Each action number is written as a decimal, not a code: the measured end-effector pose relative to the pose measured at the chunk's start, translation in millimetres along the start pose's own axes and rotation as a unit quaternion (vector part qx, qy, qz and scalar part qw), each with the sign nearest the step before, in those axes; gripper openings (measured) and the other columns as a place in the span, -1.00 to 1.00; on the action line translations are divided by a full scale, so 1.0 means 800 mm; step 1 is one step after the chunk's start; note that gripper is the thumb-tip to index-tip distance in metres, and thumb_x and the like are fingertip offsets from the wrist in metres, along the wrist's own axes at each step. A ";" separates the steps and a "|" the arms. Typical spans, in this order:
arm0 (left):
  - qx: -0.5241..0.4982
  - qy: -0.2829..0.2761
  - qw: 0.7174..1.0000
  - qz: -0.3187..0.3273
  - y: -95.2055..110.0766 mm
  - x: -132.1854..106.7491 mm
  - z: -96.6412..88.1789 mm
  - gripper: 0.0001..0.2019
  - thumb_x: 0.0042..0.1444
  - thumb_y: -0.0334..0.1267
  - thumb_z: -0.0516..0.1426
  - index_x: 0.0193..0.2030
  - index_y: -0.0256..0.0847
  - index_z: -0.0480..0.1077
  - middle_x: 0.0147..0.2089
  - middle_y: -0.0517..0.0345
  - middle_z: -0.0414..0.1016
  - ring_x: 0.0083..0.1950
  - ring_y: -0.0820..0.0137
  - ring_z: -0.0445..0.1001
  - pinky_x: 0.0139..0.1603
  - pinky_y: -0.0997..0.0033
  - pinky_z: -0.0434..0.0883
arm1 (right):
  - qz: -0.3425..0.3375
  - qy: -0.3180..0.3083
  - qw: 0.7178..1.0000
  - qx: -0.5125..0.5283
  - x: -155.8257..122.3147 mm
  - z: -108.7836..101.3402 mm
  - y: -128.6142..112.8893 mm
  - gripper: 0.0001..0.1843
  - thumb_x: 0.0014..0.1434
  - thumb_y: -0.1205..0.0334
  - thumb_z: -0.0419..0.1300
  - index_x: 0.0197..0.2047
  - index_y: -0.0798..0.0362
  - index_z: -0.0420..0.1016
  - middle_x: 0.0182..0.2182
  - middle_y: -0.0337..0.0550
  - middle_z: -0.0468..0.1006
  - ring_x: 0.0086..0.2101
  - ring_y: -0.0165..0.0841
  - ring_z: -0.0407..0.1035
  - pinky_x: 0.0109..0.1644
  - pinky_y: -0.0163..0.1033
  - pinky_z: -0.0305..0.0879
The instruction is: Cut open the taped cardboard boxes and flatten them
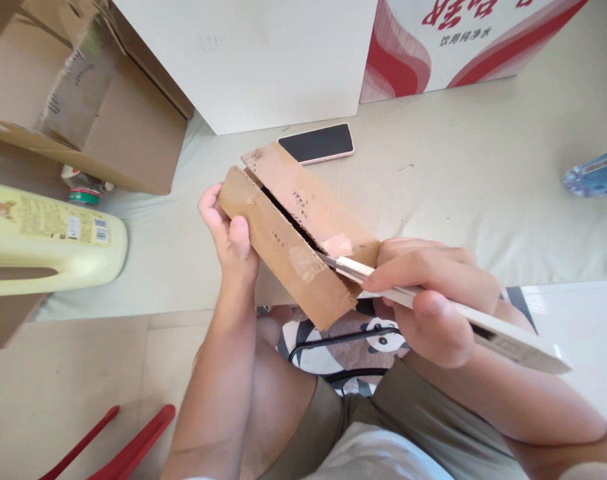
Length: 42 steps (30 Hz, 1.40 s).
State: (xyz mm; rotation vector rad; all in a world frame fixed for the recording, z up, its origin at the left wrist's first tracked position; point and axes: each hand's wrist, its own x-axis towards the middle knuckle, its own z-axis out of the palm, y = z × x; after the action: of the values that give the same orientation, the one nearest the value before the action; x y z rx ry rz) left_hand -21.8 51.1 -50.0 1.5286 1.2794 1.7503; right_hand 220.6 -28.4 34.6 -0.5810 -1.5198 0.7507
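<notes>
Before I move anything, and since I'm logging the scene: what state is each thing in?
Small cardboard box: slightly open along a dark gap
White knife: blade out, tip at the gap
Left hand: holding the small cardboard box
Right hand: closed around the white knife
Phone: face up, screen dark
Large cardboard box: edge jagged
Yellow jug: partly out of frame
Blue-labelled bottle: partly out of frame

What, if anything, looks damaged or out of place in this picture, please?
The small cardboard box looks worn: its edges are ragged, smudged dark marks show on top, and its flaps stand apart over a dark gap, with the cutter in the right hand at that gap. Nothing looks spilled.
</notes>
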 end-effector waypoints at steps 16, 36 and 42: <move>-0.003 -0.009 1.000 -0.004 -0.006 0.001 -0.006 -0.29 0.05 0.42 0.23 0.15 -0.02 0.26 0.01 0.08 0.43 -0.08 0.25 0.47 -0.02 0.17 0.46 | -0.004 0.045 0.999 -0.022 0.006 -0.023 0.002 -0.69 0.38 0.19 0.10 -0.36 0.04 0.58 -0.66 -0.26 0.31 -0.69 -0.47 0.12 -0.59 -0.25 -0.04; 0.000 -0.018 1.000 -0.013 -0.001 -0.001 -0.006 -0.29 0.05 0.40 0.24 0.16 -0.02 0.25 -0.02 0.09 0.44 -0.13 0.28 0.45 -0.11 0.22 0.45 | 0.258 -0.051 0.879 -0.398 -0.012 -0.059 0.115 -0.63 0.22 0.13 0.19 0.07 0.01 0.50 -0.15 0.00 0.55 -0.21 -0.15 0.48 -0.13 -0.07 0.40; -0.026 -0.022 0.996 -0.079 -0.007 0.006 -0.024 -0.27 -0.04 0.37 0.34 0.15 0.05 0.33 0.01 0.10 0.48 -0.10 0.26 0.49 -0.10 0.21 0.48 | 0.311 -0.099 0.779 -0.535 -0.027 -0.076 0.133 -0.20 0.07 0.16 0.24 0.38 0.19 0.34 0.05 0.32 0.47 0.07 0.18 0.41 0.16 0.24 0.39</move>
State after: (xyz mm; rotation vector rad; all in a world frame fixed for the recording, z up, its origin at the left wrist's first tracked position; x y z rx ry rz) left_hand -42.5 51.0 -51.3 1.3904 1.2865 1.6284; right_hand 275.1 32.7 -59.3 -1.9870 -1.9021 0.3379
